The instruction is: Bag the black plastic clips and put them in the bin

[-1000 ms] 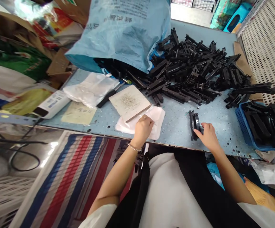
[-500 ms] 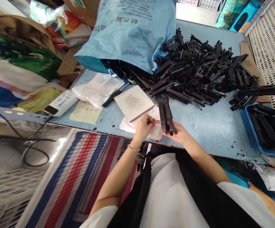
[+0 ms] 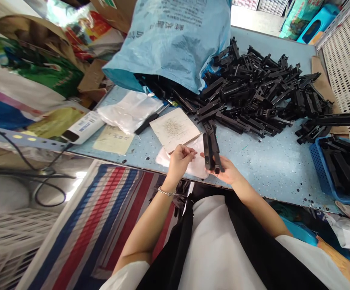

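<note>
Your right hand (image 3: 227, 170) curls around a black part (image 3: 208, 151) beside the white pad (image 3: 196, 169); your left hand (image 3: 179, 160) is pinched nearly closed, contents unclear. Writing on the blue bag (image 3: 178, 48) and yellow note (image 3: 113, 140) is too blurred to read

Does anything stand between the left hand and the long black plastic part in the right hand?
Only a fingertip of the right hand shows in the gap between the left hand and the long black plastic part; the pinkish-white pad lies below, on the speckled blue table.
</note>
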Available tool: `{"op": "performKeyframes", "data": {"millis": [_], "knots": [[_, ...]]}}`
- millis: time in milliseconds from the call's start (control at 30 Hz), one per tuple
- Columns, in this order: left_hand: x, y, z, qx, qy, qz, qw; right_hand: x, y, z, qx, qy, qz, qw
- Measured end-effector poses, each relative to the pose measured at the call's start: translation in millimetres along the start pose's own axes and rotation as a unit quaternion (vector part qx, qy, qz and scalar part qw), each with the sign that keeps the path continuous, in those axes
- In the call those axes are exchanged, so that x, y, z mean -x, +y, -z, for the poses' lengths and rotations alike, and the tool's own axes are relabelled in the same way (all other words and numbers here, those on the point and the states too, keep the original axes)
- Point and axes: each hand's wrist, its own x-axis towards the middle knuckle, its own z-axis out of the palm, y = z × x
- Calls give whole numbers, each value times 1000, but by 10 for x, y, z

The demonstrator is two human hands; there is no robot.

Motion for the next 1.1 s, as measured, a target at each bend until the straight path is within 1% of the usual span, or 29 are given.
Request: {"op": "performKeyframes", "data": {"millis": [67, 133, 167, 233, 300, 333, 400, 433, 467, 533, 600, 633, 700, 767, 800, 833, 867, 900, 933, 1000, 1033, 1067, 1100], "knots": [[19, 56, 85, -71, -10, -78, 994, -31, 36, 14, 14, 32, 11, 999], [31, 117, 208, -180, -36, -152, 971, 34, 20, 58, 27, 50, 30, 998], [29, 134, 264, -228, -50, -176, 956, 97, 0, 82, 26, 41, 27, 998], [6, 130, 333, -285, -68, -196, 936, 236, -30, 118, 16, -13, -16, 1000], [-22, 87, 338, -301, -68, -198, 930, 329, -13, 129, -7, -71, -92, 993], [-26, 61, 318, -303, -65, -200, 929, 341, 17, 125, -26, -88, -132, 987], [11, 22, 247, -307, -62, -212, 926, 291, 102, 106, -72, -102, -187, 974], [60, 14, 200, -310, -64, -224, 922, 238, 146, 95, -92, -103, -201, 970], [130, 18, 147, -311, -70, -239, 917, 177, 185, 84, -95, -96, -200, 971], [325, 61, 40, -297, -103, -278, 908, 57, 236, 66, -48, -61, -159, 984], [553, 142, -40, -251, -152, -309, 905, -17, 249, 57, 14, -19, -111, 994], [658, 187, -59, -223, -171, -312, 908, -26, 246, 55, 39, -1, -91, 995], [811, 260, -57, -182, -183, -287, 923, 14, 230, 49, 70, 29, -56, 996], [862, 285, -35, -189, -174, -242, 936, 117, 211, 29, 155, 74, 0, 985], [853, 275, -34, -208, -171, -225, 937, 181, 199, 12, 218, 97, 33, 970], [828, 256, -44, -226, -172, -216, 934, 246, 186, -8, 284, 114, 67, 950], [795, 234, -62, -239, -176, -215, 931, 305, 169, -27, 345, 119, 96, 926], [762, 217, -82, -241, -181, -217, 928, 354, 147, -42, 391, 105, 114, 907], [739, 214, -94, -232, -180, -218, 931, 389, 122, -48, 412, 78, 119, 900], [747, 273, -44, -194, -152, -201, 948, 415, 66, -26, 418, 22, 127, 899], [785, 339, 38, -179, -128, -182, 958, 407, 41, 4, 421, 4, 135, 897], [847, 426, 161, -171, -103, -159, 967, 390, 21, 43, 431, -6, 147, 890], [928, 522, 323, -171, -83, -137, 972, 367, 9, 87, 447, -9, 159, 880]]}}
